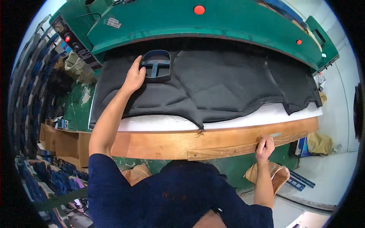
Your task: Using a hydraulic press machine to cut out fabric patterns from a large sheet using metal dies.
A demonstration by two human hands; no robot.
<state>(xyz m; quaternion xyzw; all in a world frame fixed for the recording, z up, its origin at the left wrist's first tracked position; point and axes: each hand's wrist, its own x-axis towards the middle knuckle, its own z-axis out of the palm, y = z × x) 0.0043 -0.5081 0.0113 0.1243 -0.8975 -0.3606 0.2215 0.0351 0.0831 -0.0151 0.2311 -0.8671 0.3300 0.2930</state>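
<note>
My left hand (pixel 135 77) grips the left side of a dark cutting die (pixel 155 78), a D-shaped frame with a T-shaped brace inside. The die rests on a sheet of black leather-like material (pixel 224 83), over its left part. My right hand (pixel 265 149) is closed in a fist above the front edge of the wooden board (pixel 159 144). A thin, flat silvery strip (pixel 275 134) sticks out from the top of this fist; most of it is hidden by the fingers. The black sheet lies on a white pad (pixel 159 123), its ragged front edge toward me.
The green beam of a press (pixel 152 30) spans the far side, with a red button (pixel 199 10) on it. A control panel (pixel 74 43) is at the far left. Cardboard boxes (pixel 72 144) stand on the left; a brown paper bag (pixel 279 176) sits at the lower right.
</note>
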